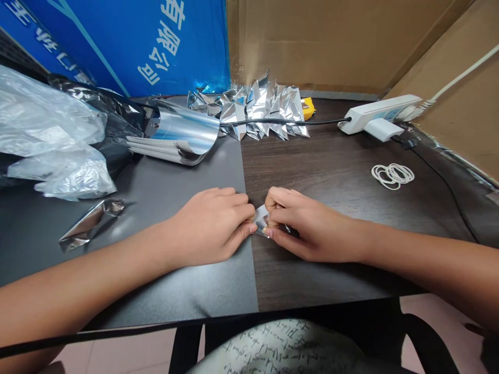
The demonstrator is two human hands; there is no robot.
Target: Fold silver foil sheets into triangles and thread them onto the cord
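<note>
My fingertips (249, 227) are pinched together on a small silver foil piece (261, 219), left hand (210, 226) and right hand (307, 223) both clamped on it. It lies flat on the desk (331, 171) at the grey mat's (175, 280) right edge, near the front. What shows runs left to right; the rest is hidden. Folded foil pieces (261, 106) are heaped at the back edge, with crumpled plastic bags (50, 135) at the left, contents unclear.

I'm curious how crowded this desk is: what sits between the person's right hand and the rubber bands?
Nothing: the head view shows only bare dark table between the right hand, pinching a silver piece with the left hand, and the rubber bands.
</note>
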